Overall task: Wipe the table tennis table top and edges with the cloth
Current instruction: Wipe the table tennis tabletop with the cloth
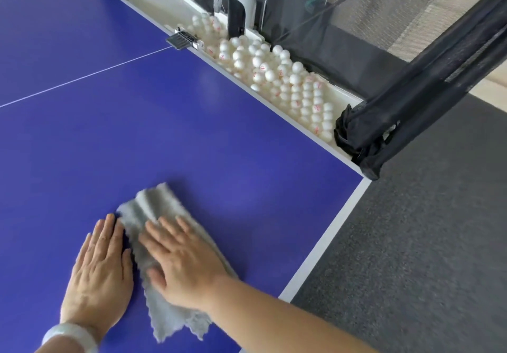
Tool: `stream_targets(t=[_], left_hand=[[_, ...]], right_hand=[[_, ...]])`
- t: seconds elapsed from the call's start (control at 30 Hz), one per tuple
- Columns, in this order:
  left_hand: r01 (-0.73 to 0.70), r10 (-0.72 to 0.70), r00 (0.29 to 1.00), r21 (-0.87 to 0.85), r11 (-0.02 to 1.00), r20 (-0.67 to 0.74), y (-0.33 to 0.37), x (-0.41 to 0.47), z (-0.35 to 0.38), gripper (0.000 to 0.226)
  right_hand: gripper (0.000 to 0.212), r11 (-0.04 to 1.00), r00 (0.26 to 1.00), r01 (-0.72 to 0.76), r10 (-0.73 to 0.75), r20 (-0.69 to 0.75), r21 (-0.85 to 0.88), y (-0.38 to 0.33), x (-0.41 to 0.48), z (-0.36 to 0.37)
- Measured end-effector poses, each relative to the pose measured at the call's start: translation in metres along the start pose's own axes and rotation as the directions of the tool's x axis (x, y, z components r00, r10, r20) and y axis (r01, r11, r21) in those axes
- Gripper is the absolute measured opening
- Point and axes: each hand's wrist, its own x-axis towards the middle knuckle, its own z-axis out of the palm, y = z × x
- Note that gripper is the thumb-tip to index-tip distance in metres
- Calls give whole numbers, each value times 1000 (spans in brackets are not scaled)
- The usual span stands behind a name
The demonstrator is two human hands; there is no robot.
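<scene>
The person's right hand (181, 259) lies flat on the grey cloth (153, 207), fingers (164, 232) straight and spread, pressing it onto the blue bench (137, 133) near its right corner. The left hand (101, 267) is flat on the bare top just beside the cloth, fingers straight too, holding nothing. The white edge stripe (329, 232) is close on the right, and there's plenty of open blue top ahead, up to the tray of white balls (274, 72).

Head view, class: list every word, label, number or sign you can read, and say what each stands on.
Nothing here can be read with certainty.
Red prints on the white balls: too small and blurred to read.
Pale marking on the black clamp: blurred, unreadable.
</scene>
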Motion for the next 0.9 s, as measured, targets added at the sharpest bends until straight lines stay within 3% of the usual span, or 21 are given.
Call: stream_targets(t=[0.07,0.13,0.2,0.3,0.4,0.53,0.6,0.73,0.9], left_hand=[[-2,2,1000,-1,1000,-5,-1,-1,0,65],[3,-3,1000,4,1000,8,0,0,-2,66],[2,-2,1000,11,1000,26,2,-1,-5,69],[-1,-2,998,54,999,55,-4,-16,-20,66],[30,-38,997,108,994,71,-33,-48,-33,63],[101,-106,993,75,992,61,-52,-66,-28,60],[96,-100,994,73,993,50,-52,-63,-24,59],[103,-105,994,49,993,39,-56,-62,-24,60],[98,-100,994,37,994,37,-57,-63,-25,59]], right_hand=[[62,985,986,162,-159,55,-63,15,-15,-2],[57,978,979,202,-200,47,-49,47,-20,-14],[54,999,1000,8,-8,-19,-36,82,-16,-28],[58,943,949,-316,311,-59,-106,114,3,-38],[61,897,913,-408,405,-55,-172,115,20,-36],[59,834,845,-535,530,-77,-131,95,41,-31],[58,868,873,-488,484,-60,-95,70,56,-25],[55,974,975,-224,224,-2,-14,8,75,-7],[54,995,994,-102,102,31,-6,-28,70,0]])
